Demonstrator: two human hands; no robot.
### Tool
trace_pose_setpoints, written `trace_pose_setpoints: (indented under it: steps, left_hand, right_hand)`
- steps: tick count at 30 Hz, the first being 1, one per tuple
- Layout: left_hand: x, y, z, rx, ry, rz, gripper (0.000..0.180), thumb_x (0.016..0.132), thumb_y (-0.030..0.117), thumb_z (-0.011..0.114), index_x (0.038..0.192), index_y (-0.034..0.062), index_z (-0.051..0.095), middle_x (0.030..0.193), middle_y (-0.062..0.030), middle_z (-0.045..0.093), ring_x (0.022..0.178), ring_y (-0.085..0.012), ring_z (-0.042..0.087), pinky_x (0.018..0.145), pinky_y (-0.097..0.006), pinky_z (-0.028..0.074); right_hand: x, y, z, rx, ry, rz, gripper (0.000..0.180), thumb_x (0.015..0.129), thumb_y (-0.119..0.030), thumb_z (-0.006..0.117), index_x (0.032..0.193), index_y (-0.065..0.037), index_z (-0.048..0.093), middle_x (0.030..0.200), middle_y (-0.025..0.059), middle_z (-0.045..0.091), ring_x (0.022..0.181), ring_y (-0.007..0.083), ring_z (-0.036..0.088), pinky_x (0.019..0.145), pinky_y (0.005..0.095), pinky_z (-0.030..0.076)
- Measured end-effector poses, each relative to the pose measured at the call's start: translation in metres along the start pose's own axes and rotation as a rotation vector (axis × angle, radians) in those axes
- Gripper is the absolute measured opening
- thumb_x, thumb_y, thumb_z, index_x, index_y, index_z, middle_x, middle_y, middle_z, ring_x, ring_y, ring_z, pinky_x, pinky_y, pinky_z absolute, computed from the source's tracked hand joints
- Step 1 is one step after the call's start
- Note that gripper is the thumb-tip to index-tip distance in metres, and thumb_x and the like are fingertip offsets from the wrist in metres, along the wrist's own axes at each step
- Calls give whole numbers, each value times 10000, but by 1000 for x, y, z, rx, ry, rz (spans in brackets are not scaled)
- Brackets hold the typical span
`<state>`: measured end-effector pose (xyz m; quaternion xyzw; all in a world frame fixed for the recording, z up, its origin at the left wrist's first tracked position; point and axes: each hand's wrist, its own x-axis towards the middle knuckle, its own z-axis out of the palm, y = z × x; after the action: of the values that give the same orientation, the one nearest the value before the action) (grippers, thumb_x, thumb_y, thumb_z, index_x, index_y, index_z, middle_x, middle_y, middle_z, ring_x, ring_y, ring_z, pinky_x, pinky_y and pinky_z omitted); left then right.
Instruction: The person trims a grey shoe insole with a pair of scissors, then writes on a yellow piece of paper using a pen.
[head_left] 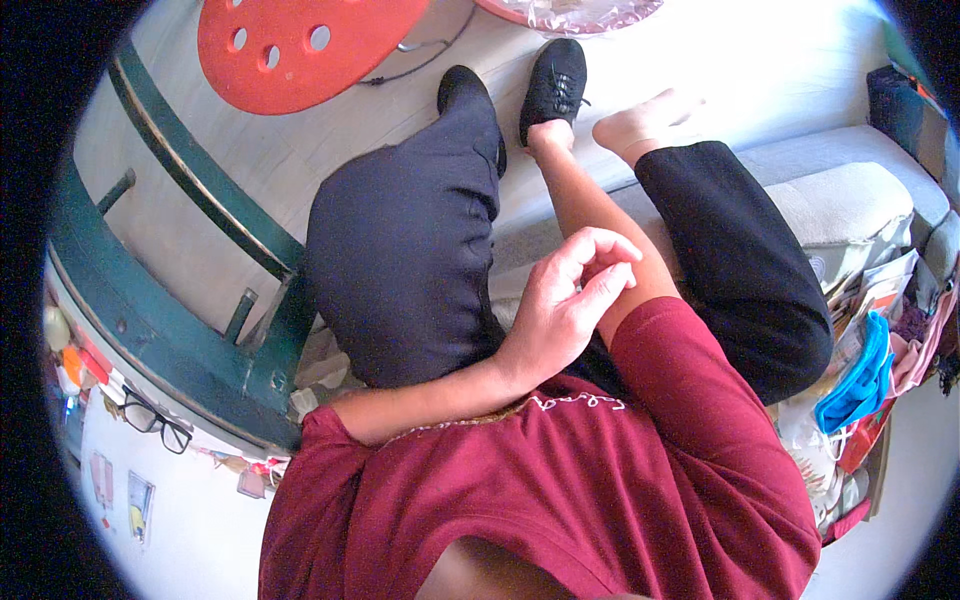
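My right arm reaches out to a black lace-up shoe, toe pointing away from me. My right hand grips it at the heel opening, with most of the fingers hidden. Across my lap comes my left forearm, its hand over the right forearm. The left thumb and forefinger bend close together in a loose pinch; anything between them is too small to make out. My right foot is bare, beside the shoe. On my left foot is a matching black shoe, partly covered by the dark trouser leg.
A red stool top with round holes stands far left, a second red round top at the far edge. Dark green bars run along my left, near black-framed glasses. A grey cushion and a pile with blue cloth lie right.
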<state>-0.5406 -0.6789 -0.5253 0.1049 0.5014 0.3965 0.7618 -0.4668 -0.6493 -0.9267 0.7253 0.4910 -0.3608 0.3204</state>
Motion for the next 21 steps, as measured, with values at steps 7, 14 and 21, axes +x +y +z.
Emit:
trace_pose_setpoints:
  steps: [7, 14, 21]
  left_hand:
    - [4, -4, -6, 61, 59, -14, 94, 884, 78, 495, 948, 30, 544, 904, 0, 544, 848, -58, 492, 774, -206, 390]
    - [1, 0, -3, 84, 48, -37, 83, 879, 72, 499, 935, 31, 545, 885, 8, 535, 820, -47, 480, 739, -193, 385]
    - [2, -3, -6, 73, 56, -40, 76, 873, 62, 496, 926, 33, 541, 874, 11, 524, 816, -49, 477, 734, -190, 382]
  right_hand:
    - [-36, -7, -37, 165, 30, 167, 504, 759, -193, 608, 1143, 104, 474, 1178, 217, 477, 997, 292, 579, 880, 333, 469]
    - [-28, -1, -25, 216, 20, 203, 586, 751, -226, 633, 1190, 93, 414, 1178, 223, 451, 998, 285, 580, 856, 341, 486]
    - [-73, -8, -64, 164, 47, 162, 598, 751, -294, 629, 1175, 86, 447, 1188, 201, 465, 1008, 268, 580, 845, 349, 490]
